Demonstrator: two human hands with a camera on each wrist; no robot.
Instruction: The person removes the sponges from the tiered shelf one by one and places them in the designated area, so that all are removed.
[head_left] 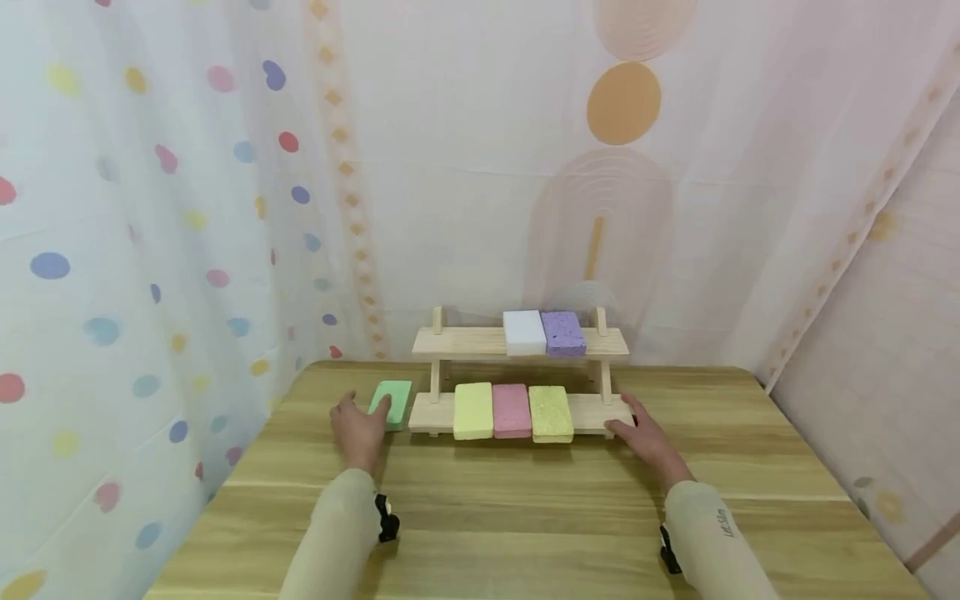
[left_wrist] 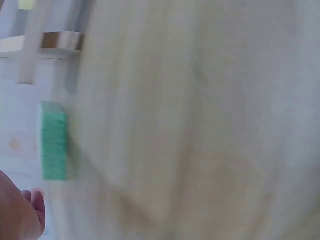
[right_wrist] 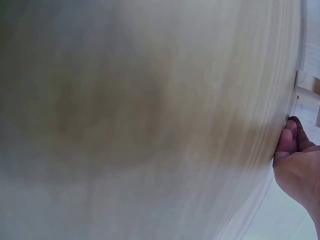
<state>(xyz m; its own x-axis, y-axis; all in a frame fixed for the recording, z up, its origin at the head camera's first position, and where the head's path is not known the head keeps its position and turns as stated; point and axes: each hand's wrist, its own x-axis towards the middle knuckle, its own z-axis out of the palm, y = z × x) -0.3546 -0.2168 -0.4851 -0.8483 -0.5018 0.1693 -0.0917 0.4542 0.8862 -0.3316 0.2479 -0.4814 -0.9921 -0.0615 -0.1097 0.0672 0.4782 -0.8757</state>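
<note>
A light wooden two-tier rack (head_left: 588, 414) stands on the table. On its lower shelf sit a pale yellow sponge (head_left: 473, 410), a pink sponge (head_left: 512, 410) and a mustard-yellow sponge (head_left: 551, 412). The upper shelf bears a white sponge (head_left: 524, 332) and a purple speckled sponge (head_left: 563, 332). Left of the rack is a green sponge (head_left: 394, 396), also seen as a green block (left_wrist: 54, 142) in the left wrist view. My left hand (head_left: 360, 432) is at its left, thumb overlapping it. By the lower shelf's right end is my right hand (head_left: 651, 440), thumb and fingers spread; contact is unclear.
The rack and sponges are toward the back of the wood-grain table (head_left: 517, 508). Behind it hangs a patterned curtain (head_left: 465, 208), with a dotted curtain (head_left: 187, 192) along the left side. Each wrist carries a black strap, the left strap (head_left: 387, 518) included.
</note>
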